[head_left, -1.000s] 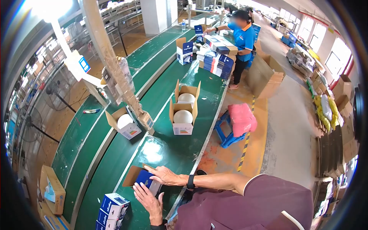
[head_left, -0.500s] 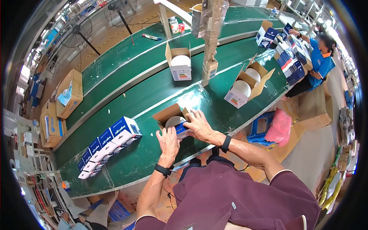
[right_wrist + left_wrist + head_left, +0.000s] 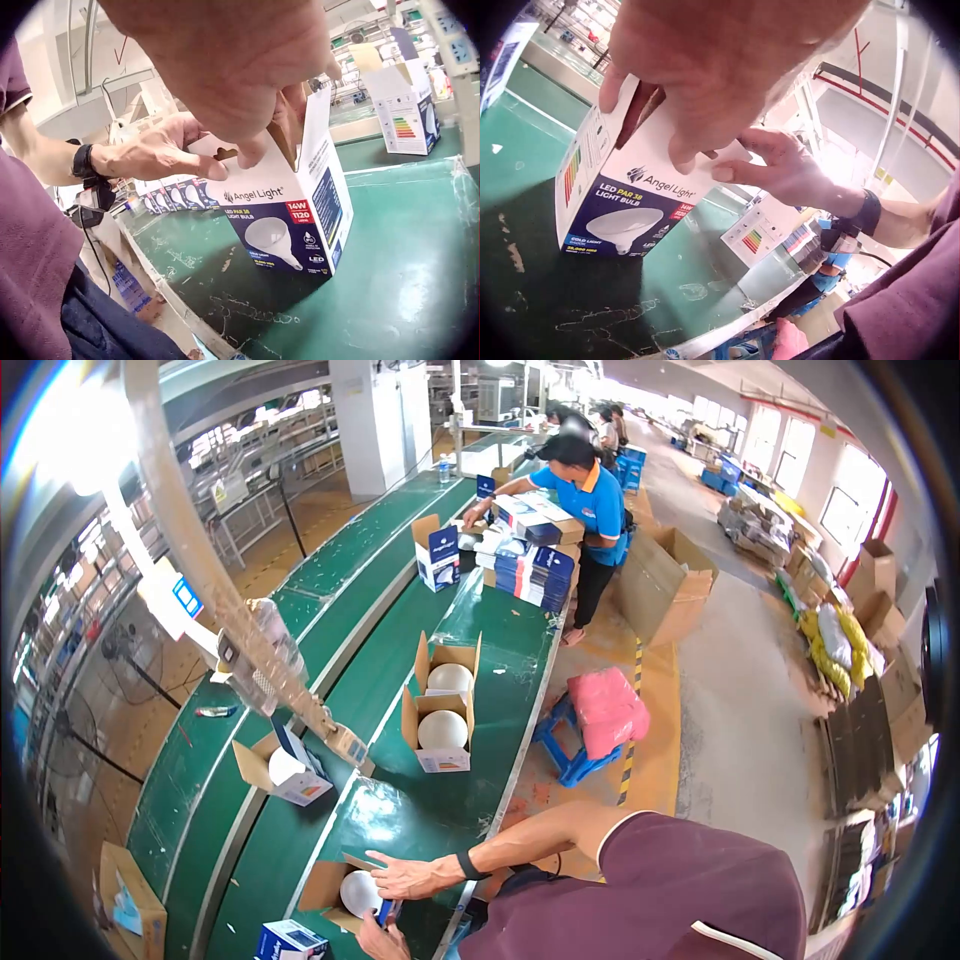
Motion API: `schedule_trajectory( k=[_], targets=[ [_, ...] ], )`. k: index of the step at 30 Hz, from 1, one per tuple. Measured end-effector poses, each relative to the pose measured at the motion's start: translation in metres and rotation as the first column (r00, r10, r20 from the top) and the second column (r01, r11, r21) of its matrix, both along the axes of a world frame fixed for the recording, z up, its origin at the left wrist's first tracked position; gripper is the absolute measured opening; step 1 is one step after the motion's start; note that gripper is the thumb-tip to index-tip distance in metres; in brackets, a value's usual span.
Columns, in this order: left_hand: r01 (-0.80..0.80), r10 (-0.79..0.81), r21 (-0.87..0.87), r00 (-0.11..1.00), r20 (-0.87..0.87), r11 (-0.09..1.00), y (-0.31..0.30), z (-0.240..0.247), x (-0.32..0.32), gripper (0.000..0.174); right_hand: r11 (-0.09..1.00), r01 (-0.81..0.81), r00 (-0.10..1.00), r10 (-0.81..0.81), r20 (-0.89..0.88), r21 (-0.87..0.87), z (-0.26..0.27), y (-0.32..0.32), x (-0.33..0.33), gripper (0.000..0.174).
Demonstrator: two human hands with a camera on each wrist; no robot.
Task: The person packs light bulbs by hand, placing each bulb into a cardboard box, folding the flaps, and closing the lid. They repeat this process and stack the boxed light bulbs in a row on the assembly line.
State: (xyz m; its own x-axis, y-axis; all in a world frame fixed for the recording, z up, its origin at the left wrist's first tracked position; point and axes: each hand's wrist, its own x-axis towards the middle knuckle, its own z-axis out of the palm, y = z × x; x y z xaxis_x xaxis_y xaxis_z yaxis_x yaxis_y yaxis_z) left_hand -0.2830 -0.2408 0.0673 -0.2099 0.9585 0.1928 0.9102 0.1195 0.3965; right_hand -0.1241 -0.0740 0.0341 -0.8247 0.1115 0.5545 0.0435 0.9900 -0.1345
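Observation:
An open light bulb box [image 3: 259, 225], printed Angel Light, stands on the green bench between both hands. In the head view, a white bulb dome [image 3: 360, 894] shows inside it, with brown cardboard flaps raised around. My left hand [image 3: 382, 940] grips the box's near top edge, its thumb on the printed front in the left wrist view. The right hand [image 3: 415, 878] holds the same edge beside it. Its thumb presses the front panel while other fingers reach inside the opening, as the right wrist view shows. The thumbs are close together near the cut-out notch.
Two open boxes with bulbs [image 3: 443, 730] stand further along the bench [image 3: 500, 705], and another [image 3: 290, 772] is left of the post [image 3: 345, 745]. Closed boxes [image 3: 290, 940] sit near left. A person in blue [image 3: 585, 500] works beyond a blue stool [image 3: 572, 745].
The blue flap that covered the bulb one second ago is folded back toward me, leaving the dome exposed. Both hands have stayed at the box. The head view swung left and back.

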Motion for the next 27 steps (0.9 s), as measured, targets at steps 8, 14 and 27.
schedule_trajectory(
  k=[8,14,27],
  targets=[
    [0.123,-0.123,-0.005,0.991,-0.055,0.992,0.000,0.005,-0.003,0.011,0.908,-0.101,0.883,0.270,0.385,-0.406,-0.025,0.019,-0.018,0.017],
    [0.143,-0.102,0.184,0.971,-0.217,0.972,-0.008,0.032,0.011,0.021,0.867,-0.186,0.982,0.181,-0.056,-0.462,0.015,0.020,0.015,0.020],
    [0.279,-0.278,0.040,0.917,0.286,0.959,-0.009,0.000,-0.046,0.051,0.279,0.200,0.979,-0.031,0.199,-0.939,-0.072,0.002,-0.043,0.111]
  ],
)
